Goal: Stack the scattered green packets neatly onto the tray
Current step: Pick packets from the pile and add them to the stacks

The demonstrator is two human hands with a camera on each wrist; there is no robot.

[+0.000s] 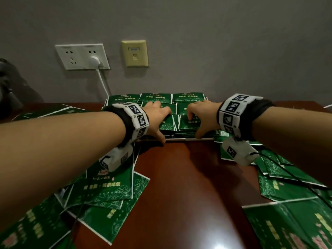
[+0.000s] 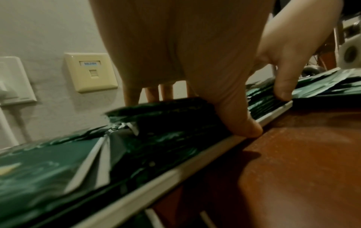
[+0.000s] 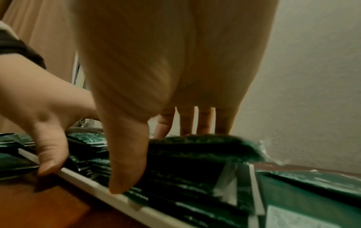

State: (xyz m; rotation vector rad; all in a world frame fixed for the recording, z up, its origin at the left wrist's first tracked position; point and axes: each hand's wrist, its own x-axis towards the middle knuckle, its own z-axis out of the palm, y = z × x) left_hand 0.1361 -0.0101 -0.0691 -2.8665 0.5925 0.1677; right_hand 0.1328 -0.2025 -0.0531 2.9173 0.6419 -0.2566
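Loose green packets (image 1: 107, 191) lying scattered on desk (image 1: 188, 177) nearest me, both sides. Further out, my left hand (image 1: 158, 119) gripping left stack (image 2: 166, 111) on tray (image 2: 215, 143), thumb at white front rim, fingers over top. My right hand (image 1: 201, 117) clamping right stack (image 3: 205, 148) same way. Beyond, packet rows (image 1: 156, 97) filling tray's back. Wall socket (image 1: 82, 56) sitting behind.
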